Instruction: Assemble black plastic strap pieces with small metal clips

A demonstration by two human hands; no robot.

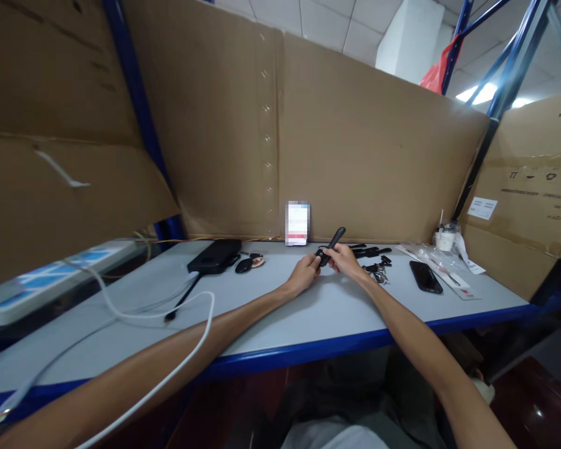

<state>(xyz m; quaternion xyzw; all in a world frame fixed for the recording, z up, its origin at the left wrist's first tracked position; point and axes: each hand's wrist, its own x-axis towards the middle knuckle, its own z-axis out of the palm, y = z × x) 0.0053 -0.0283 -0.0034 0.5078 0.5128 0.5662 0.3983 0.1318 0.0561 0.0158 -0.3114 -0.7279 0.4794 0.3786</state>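
Note:
Both hands meet over the middle of the table around a black handle-shaped piece (335, 238), its rounded end tilted up and to the right. My left hand (305, 274) is closed on its lower end, fingertips pressed together. Closed too, my right hand (343, 259) pinches the piece from the right. A small round detail shows near the fingertips, too small to make out. Just behind and right of my right hand lie several black parts (369, 252). Closer to me are small dark pieces in clear plastic (379, 273).
A propped lit screen (298, 223) leans at the back. Left are a black box (214, 257), a black oval object (244, 265), a white cable (210, 312) crossing my left forearm, and a power strip (75, 274). Right are a phone (425, 277), clear packaging (432, 257) and a cup (445, 238).

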